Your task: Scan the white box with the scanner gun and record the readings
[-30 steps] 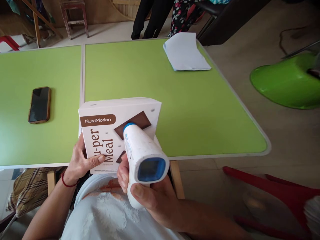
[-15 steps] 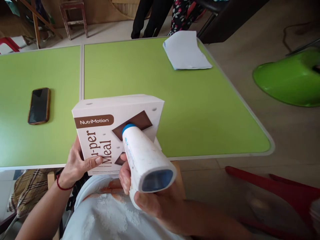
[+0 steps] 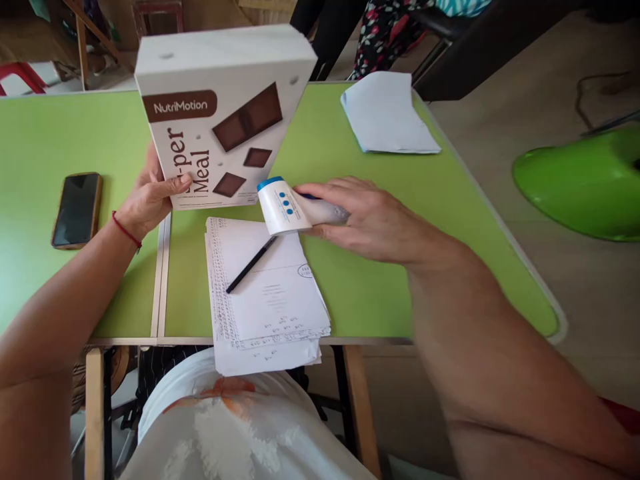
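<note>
My left hand point(image 3: 150, 193) is closed on the lower left side of a white NutriMotion box point(image 3: 225, 143), its thumb lying on the printed front. The box is lifted above the green table and tilted, with brown chocolate pieces pictured on it. My right hand point(image 3: 365, 217) wraps round the handle of a white and blue gun-shaped device that looks like an infrared thermometer point(image 3: 284, 207). Its body is just below the box's lower right corner. Beneath both lies a stack of papers point(image 3: 270, 300) at the table's near edge, with a black pen point(image 3: 251, 265) across it.
A phone point(image 3: 76, 211) lies on the left of the green table point(image 3: 380, 287). Folded white sheets point(image 3: 390, 113) rest near the far right corner. Past the right edge is a green chair point(image 3: 580, 183). People's legs point(image 3: 383, 40) show beyond the far edge.
The box has been raised away from me. My right hand has moved up and right, turning the thermometer sideways, off the box's front. The papers and pen have come into view.
</note>
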`<state>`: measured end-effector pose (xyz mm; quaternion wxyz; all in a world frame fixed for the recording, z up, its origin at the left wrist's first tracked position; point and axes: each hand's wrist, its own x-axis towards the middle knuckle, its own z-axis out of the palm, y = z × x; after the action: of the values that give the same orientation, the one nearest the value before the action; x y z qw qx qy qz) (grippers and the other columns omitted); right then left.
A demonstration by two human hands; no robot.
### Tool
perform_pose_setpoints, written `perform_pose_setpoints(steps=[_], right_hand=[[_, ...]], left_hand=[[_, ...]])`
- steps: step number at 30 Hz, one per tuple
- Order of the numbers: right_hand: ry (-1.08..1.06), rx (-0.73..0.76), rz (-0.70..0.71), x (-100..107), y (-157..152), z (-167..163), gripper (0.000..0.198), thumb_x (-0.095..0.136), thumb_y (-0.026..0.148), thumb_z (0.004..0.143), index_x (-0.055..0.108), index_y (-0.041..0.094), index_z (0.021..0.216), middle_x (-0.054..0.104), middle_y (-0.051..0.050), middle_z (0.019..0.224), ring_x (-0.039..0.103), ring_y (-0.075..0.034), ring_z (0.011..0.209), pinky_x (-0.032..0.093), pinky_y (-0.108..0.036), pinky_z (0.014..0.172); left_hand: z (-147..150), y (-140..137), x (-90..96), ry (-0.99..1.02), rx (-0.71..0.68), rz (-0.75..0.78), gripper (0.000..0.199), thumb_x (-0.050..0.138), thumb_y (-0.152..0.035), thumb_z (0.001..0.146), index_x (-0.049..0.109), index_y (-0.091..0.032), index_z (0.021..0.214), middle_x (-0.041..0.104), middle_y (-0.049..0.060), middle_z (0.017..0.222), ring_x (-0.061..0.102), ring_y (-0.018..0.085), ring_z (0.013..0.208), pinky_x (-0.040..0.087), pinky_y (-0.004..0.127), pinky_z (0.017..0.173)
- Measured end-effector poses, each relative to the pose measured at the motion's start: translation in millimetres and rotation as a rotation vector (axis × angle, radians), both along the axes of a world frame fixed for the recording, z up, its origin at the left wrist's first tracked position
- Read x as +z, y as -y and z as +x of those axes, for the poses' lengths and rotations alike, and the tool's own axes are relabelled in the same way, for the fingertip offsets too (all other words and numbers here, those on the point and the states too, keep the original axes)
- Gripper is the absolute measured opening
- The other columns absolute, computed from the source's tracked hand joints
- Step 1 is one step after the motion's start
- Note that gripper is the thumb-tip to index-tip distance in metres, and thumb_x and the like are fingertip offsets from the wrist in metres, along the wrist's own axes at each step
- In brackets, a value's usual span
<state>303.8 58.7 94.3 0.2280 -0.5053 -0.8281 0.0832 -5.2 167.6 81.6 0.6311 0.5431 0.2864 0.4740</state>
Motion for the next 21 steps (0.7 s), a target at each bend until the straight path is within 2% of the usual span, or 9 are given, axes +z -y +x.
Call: perform_pose_setpoints(steps=[2,5,10,13,16,19,21], right_hand=[[0.079,-0.026,-0.069,-10.0,-15.7,8.3,0.048,0.066,0.028,0.083,0.065,0.023,0.131,0.074,-0.011,0.120,0.068,-0.034,0.110,0.054,-0.055,0.095],[0.109,-0.084,-0.106,-27.9,-23.6,13.2,0.047,0.067,0.032,0.083,0.065,0.026,0.130,0.074,-0.009,0.116,0.069,-0.031,0.105,0.055,-0.050,0.091],[0.073,-0.178,-0.107,-53.4,-19.5,20.8,0.048,0.066,0.041,0.086,0.064,0.024,0.131,0.072,-0.013,0.117,0.067,-0.032,0.103,0.056,-0.049,0.087],[0.070,-0.235,-0.081,-62.4,-21.2,27.9,0.047,0.065,0.041,0.088,0.064,0.022,0.131,0.071,-0.013,0.109,0.066,-0.034,0.100,0.055,-0.051,0.084],[0.077,-0.221,-0.042,-66.9,-25.4,29.8,0.044,0.063,0.039,0.089,0.064,0.023,0.131,0.070,-0.012,0.100,0.065,-0.034,0.095,0.054,-0.052,0.083],[0.099,-0.197,0.054,-60.8,-22.4,21.3,0.042,0.064,0.035,0.088,0.065,0.022,0.128,0.068,-0.013,0.104,0.063,-0.034,0.099,0.052,-0.052,0.086],[0.100,-0.167,0.167,-49.6,-13.8,9.9,0.037,0.065,0.031,0.088,0.067,0.020,0.124,0.066,-0.013,0.104,0.062,-0.033,0.100,0.051,-0.050,0.086]], left_hand=[[4.0,-13.1,-14.5,0.014,-0.007,0.003,0.076,0.097,-0.035,0.052,0.059,-0.029,0.118,0.071,0.006,0.126,0.059,0.037,0.130,0.052,0.051,0.108],[7.3,-22.1,-27.1,-0.001,-0.008,0.042,0.077,0.096,-0.037,0.055,0.059,-0.029,0.123,0.069,0.007,0.130,0.059,0.037,0.130,0.052,0.048,0.107],[5.9,-25.0,-32.2,-0.079,-0.002,0.141,0.070,0.092,-0.041,0.065,0.060,-0.031,0.125,0.065,0.005,0.137,0.054,0.033,0.136,0.046,0.046,0.114],[6.7,-22.5,-31.5,-0.119,-0.006,0.182,0.070,0.093,-0.045,0.065,0.061,-0.027,0.124,0.063,0.007,0.139,0.054,0.034,0.136,0.048,0.046,0.112],[10.5,-18.1,-29.0,-0.176,0.000,0.196,0.065,0.095,-0.050,0.062,0.065,-0.022,0.111,0.064,0.010,0.139,0.055,0.037,0.134,0.051,0.044,0.107],[14.7,-13.5,-25.2,-0.215,0.023,0.189,0.066,0.096,-0.054,0.059,0.067,-0.020,0.108,0.067,0.011,0.134,0.056,0.039,0.132,0.050,0.049,0.107],[16.4,-10.3,-22.5,-0.212,0.068,0.088,0.073,0.102,-0.046,0.048,0.068,-0.021,0.108,0.069,0.009,0.130,0.055,0.041,0.132,0.047,0.053,0.110]])
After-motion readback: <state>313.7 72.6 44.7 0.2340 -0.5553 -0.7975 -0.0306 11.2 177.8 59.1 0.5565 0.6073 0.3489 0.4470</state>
